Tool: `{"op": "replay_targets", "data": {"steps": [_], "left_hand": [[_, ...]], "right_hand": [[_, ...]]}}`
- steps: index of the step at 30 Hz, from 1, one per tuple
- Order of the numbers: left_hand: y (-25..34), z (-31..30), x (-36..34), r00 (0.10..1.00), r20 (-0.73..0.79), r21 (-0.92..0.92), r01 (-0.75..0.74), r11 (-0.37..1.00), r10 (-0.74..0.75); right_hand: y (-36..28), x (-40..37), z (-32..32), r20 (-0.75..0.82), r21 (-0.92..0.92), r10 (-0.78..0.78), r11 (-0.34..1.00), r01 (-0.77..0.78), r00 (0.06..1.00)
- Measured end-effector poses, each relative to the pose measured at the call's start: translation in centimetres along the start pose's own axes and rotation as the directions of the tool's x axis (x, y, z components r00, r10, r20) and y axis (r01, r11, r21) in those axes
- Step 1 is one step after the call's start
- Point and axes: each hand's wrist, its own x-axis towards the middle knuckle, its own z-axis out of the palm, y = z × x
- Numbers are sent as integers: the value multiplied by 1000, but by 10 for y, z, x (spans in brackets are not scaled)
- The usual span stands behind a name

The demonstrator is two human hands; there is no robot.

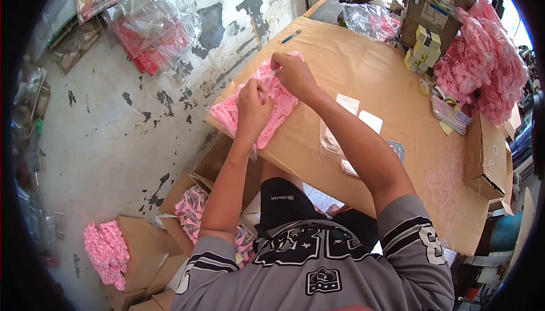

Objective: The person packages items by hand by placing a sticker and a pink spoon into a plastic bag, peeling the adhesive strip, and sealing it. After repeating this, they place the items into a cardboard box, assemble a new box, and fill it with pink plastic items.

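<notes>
A clear plastic bag [275, 119] packed with pink, loop-like pieces lies on the brown-covered table [335, 55] near its left corner. My left hand [254, 105] is closed at the bag's middle, fingertips pinched on the film. Just beyond it, my right hand [294, 77] pinches the bag's upper part between thumb and fingers. What exactly the pink pieces are, I cannot make out. White cards [370, 122] lie under and beside my right forearm, with a small bluish packet [395, 151] to their right.
A pen [291, 36] lies toward the table's back edge. At right are a heap of bagged pink pieces [482, 61], yellow-white small boxes [424, 47] and an open carton [485, 155]. Cartons [149, 254] with more pink bags stand on the floor at left, beside a peeling wall.
</notes>
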Motion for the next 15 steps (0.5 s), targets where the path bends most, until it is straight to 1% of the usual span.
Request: {"op": "replay_targets", "data": {"steps": [1, 4, 7, 10, 11, 13, 15], "left_hand": [[1, 0, -1, 1000, -7, -5, -1, 1000, 1], [9, -1, -1, 996, -32, -85, -87, 993, 84], [13, -5, -5, 988, 9, 110, -152, 982, 152], [11, -3, -9, 976, 4, 374, -203, 905, 217], [11, -3, -10, 978, 6, 406, -193, 893, 209], [11, -2, -9, 982, 16, 462, -174, 870, 189], [6, 2, -7, 979, 22, 358, -196, 913, 201]], "right_hand": [[2, 1, 1, -2, 2, 11, 1000, -11, 1000], [7, 8, 3, -38, 61, 55, 997, -52, 998], [2, 10, 0, -31, 46, 88, 995, -86, 996], [-18, 10, -12, 9, -34, 1, 999, -1, 1000], [-27, 9, -16, 15, -119, -26, 992, 27, 1000], [-42, 5, -23, 36, -288, -68, 955, 76, 997], [-46, 3, -25, 34, -393, -115, 912, 119, 993]]}}
